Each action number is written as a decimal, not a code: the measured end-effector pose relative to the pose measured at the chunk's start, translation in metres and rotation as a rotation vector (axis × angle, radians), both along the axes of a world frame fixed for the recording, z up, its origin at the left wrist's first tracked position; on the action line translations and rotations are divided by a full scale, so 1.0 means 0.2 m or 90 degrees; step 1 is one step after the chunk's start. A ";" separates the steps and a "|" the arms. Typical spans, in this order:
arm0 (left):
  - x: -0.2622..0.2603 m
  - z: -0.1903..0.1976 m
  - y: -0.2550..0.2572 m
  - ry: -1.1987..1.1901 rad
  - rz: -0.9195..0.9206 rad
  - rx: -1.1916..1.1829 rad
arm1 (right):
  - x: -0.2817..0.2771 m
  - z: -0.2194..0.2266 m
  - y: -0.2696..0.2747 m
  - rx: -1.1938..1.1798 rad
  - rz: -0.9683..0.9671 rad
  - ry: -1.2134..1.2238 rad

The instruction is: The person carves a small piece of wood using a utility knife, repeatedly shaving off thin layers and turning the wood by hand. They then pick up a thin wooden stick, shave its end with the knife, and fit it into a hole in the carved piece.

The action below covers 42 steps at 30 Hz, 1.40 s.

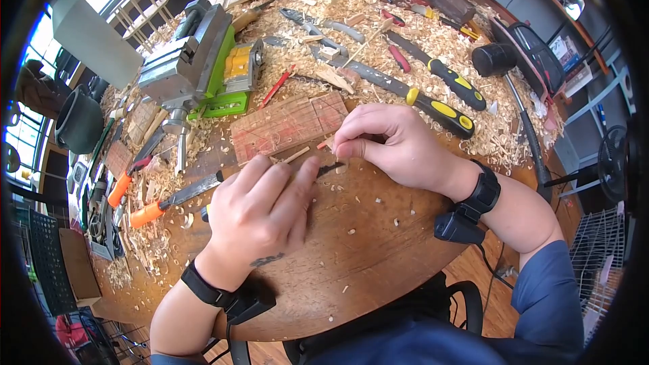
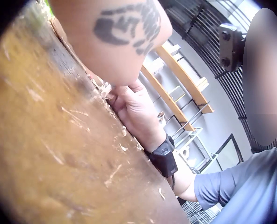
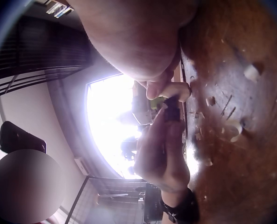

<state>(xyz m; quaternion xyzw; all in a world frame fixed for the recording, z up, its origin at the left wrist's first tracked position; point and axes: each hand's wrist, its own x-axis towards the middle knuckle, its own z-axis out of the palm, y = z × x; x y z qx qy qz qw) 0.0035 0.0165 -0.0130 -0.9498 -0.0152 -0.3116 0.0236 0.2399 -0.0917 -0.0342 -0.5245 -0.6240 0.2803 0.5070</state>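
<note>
My left hand (image 1: 260,206) is low over the front of the wooden table, its fingers curled around a small dark piece (image 3: 172,108) that shows in the right wrist view. A thin wooden stick (image 1: 297,155) shows just beyond its knuckles. Beside it my right hand (image 1: 395,142) pinches a small wooden piece with a reddish tip (image 1: 323,144) between thumb and forefinger; the rest of that piece is hidden by the fingers. Right behind both hands lies a flat reddish board (image 1: 280,125) with drawn lines. In the left wrist view the right hand (image 2: 136,114) is close to the tabletop.
Wood shavings (image 1: 304,51) cover the back of the table (image 1: 365,250). A metal vise (image 1: 182,71) with a green part stands at back left. Orange-handled tools (image 1: 147,214) lie left, yellow-and-black-handled files (image 1: 443,113) behind the right hand, and a black mallet (image 1: 493,59) at far right.
</note>
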 end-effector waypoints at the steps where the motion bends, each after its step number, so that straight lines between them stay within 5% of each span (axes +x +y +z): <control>1: 0.00 0.00 0.00 -0.019 0.010 0.007 | 0.00 0.00 0.00 0.001 0.000 -0.005; 23: 0.00 0.01 -0.05 0.070 0.032 -0.014 | -0.01 0.01 -0.01 -0.004 -0.032 -0.022; 33: 0.01 0.00 -0.02 -0.032 0.027 0.014 | -0.01 0.01 -0.01 -0.003 -0.036 -0.024; 42: 0.00 0.01 -0.05 0.069 0.055 -0.016 | -0.01 0.02 -0.01 -0.006 -0.041 -0.029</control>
